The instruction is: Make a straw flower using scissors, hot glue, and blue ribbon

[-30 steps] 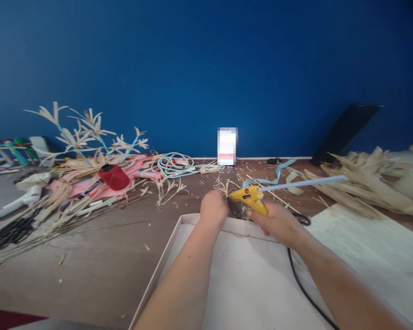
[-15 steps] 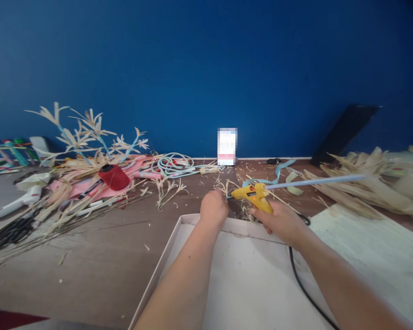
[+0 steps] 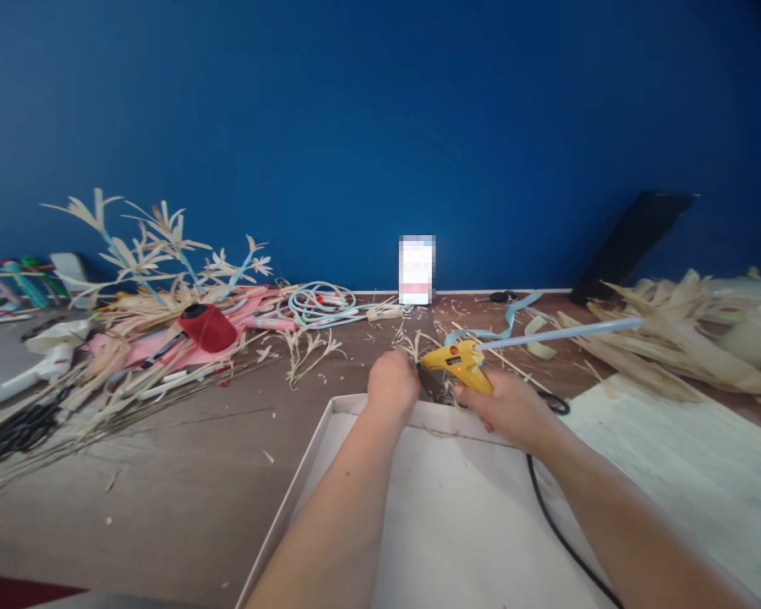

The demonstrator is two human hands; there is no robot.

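Observation:
My right hand (image 3: 513, 410) grips a yellow glue gun (image 3: 457, 361) with a long pale blue glue stick (image 3: 561, 332) jutting out behind it to the right. The gun's nozzle points left at my left hand (image 3: 392, 385), which is closed in a fist around something small that I cannot make out. Both hands hover over the far edge of a shallow white box lid (image 3: 304, 482). A black cord (image 3: 545, 507) runs from the gun back along my right arm.
Dried straw flowers on blue stems (image 3: 152, 245), a red spool (image 3: 206, 326), black scissors (image 3: 19, 427), a white tool (image 3: 19, 381) and coiled pale cord (image 3: 320, 303) litter the wooden floor at left. Dried husks (image 3: 665, 347) and a white board (image 3: 685, 474) lie at right.
The glue gun drifted slightly right and then came back left toward my left fist. The left hand has stayed in place.

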